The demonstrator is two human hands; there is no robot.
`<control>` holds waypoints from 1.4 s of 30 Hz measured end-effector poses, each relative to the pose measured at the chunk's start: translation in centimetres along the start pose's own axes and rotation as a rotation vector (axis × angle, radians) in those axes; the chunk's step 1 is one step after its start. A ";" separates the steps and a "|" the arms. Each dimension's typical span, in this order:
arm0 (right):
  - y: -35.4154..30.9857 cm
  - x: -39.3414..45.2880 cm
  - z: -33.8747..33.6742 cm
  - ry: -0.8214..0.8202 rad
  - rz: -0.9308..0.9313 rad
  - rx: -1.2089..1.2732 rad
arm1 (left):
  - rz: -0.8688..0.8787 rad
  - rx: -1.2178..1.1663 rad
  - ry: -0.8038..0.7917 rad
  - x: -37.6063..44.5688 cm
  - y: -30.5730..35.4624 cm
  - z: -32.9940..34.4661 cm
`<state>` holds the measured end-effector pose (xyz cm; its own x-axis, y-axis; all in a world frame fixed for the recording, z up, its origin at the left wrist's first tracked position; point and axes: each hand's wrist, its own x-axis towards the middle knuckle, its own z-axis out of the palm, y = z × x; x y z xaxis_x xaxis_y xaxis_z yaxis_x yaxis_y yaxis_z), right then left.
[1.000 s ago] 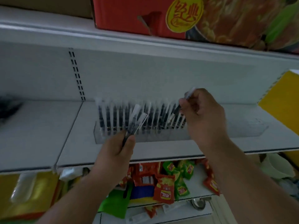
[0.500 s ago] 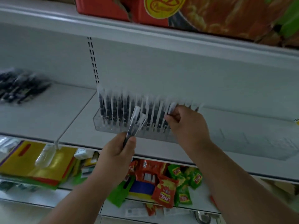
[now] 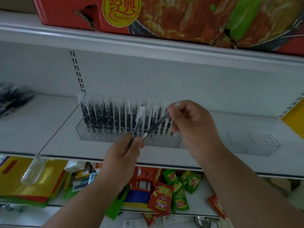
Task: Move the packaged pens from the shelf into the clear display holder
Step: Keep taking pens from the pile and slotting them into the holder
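Clear, glossy plastic holder (image 3: 256,145) on matt painted-metal shelf (image 3: 54,145); pens (image 3: 115,116) sleeved in shiny film; printed cardboard box (image 3: 65,15) overhead

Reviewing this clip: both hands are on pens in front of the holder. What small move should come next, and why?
Probably the right hand should draw its slanted pen clear of the left hand, then stand it in the clear holder: the filled row ends by that hand, and the compartments farther right look empty. The left hand holds another pen.
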<state>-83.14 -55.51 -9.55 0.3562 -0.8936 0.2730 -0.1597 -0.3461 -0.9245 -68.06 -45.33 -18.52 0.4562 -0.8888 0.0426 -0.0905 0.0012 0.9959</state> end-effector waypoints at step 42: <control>1.6 0.4 1.9 -0.039 -0.087 -0.665 | -0.036 0.070 0.021 -0.3 0.1 -1.1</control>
<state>-81.55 -55.86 -11.40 0.4249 -0.8476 0.3177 -0.6573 -0.5302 -0.5355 -67.25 -44.57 -18.38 0.4784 -0.8781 0.0095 -0.1349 -0.0629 0.9889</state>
